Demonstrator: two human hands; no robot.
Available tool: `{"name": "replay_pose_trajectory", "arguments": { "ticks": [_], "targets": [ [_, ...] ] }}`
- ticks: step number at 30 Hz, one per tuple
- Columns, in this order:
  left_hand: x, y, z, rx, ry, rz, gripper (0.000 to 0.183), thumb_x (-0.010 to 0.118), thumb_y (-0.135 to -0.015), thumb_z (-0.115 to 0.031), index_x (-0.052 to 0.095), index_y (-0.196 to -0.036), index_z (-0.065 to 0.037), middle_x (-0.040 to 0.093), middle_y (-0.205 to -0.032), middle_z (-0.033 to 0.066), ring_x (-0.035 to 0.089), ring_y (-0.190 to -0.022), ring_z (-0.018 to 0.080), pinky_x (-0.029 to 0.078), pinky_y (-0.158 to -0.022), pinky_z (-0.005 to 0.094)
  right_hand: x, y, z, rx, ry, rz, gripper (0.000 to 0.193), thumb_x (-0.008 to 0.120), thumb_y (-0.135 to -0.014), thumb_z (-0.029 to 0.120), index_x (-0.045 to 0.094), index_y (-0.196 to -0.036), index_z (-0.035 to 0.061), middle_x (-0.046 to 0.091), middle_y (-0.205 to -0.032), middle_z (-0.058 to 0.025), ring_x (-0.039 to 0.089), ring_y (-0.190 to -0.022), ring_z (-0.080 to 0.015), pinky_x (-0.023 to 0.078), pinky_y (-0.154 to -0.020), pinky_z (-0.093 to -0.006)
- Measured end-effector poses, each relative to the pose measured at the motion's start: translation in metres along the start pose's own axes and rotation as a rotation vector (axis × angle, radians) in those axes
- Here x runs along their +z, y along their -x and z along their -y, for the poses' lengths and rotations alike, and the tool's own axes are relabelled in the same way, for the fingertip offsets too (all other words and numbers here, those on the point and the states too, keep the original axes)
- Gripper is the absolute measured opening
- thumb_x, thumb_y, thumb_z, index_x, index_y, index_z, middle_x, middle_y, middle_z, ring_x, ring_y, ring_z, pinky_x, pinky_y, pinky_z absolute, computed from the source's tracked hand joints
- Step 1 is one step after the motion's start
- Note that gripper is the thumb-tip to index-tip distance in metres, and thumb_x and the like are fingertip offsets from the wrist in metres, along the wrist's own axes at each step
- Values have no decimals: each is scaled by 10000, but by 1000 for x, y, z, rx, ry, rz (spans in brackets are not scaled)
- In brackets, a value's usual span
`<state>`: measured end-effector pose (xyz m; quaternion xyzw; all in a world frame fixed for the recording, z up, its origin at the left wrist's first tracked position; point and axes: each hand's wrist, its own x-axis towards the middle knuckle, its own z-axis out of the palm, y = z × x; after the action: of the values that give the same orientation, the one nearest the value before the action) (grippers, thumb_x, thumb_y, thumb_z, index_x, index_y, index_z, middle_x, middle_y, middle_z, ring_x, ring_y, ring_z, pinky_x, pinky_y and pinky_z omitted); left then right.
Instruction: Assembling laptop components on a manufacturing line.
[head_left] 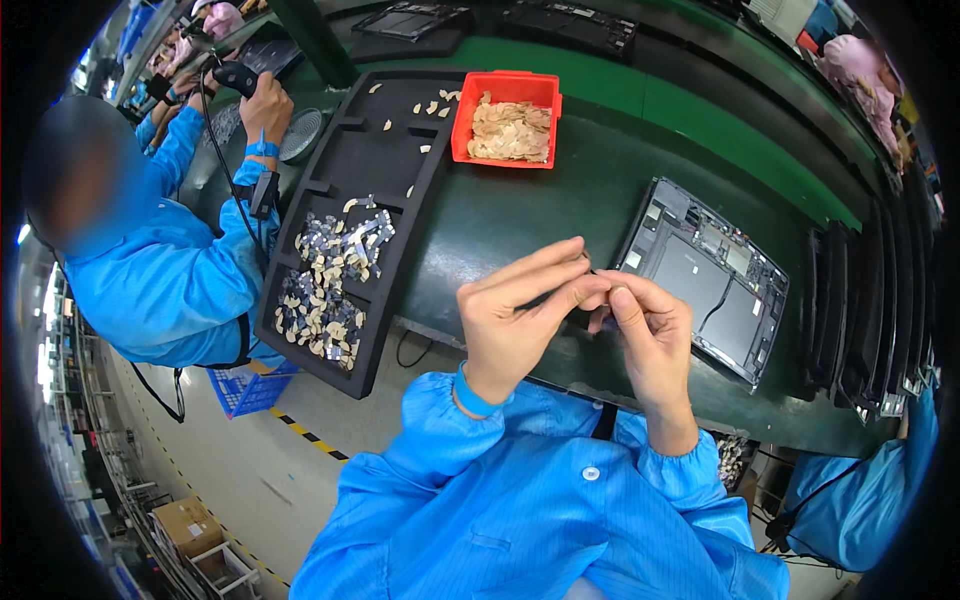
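Observation:
My left hand [522,312] and my right hand [655,335] meet at the fingertips above the green workbench. Both are closed in a pinch, thumbs against fingers. A small dark bit shows between them, too small to name. Just beyond my right hand lies an opened laptop base [712,275], set at a slant, its circuit board and flat grey battery exposed. Left of my hands is a black compartment tray [335,180]. Small dark and silvery parts with cream tabs [325,285] are heaped in its near compartments, with loose cream pieces scattered in the far ones.
A red bin [505,163] of cream pieces stands beyond my hands. Several black panels [855,300] stand upright at the bench's right end. A co-worker in blue [165,285] holds a black tool [236,78] at the left. A blue crate [250,390] is on the floor.

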<state>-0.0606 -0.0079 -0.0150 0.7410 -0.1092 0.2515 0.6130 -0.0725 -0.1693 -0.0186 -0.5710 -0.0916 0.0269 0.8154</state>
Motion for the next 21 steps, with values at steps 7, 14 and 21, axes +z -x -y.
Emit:
{"name": "replay_pose_trajectory", "arguments": {
  "ticks": [7,14,21],
  "targets": [
    [0,3,-13,-410,394,153,211,743,-972,-32,767,-1153,73,784,-1083,178,743,-930,178,608,-854,306,-12,-5,-18,-55,-61,42,232,603,-1078,102,720,-1204,-54,766,-1008,-117,705,-929,-164,559,-835,-299],
    [9,-54,10,-91,24,63,172,660,-1004,-64,750,-1087,56,787,-964,134,753,-901,230,586,-816,357,-10,-19,-1,25,-165,-7,307,540,-1116,190,651,-1331,1,758,-1061,-128,670,-827,-129,532,-658,-255],
    [-3,-78,12,452,-533,162,271,811,-845,-51,813,-1116,-74,755,-1229,111,684,-1167,309,475,-1039,439,-9,-64,7,88,216,-8,330,497,-1106,90,612,-1399,-10,725,-963,-47,606,-725,-61,504,-645,-219]
  ]
}}
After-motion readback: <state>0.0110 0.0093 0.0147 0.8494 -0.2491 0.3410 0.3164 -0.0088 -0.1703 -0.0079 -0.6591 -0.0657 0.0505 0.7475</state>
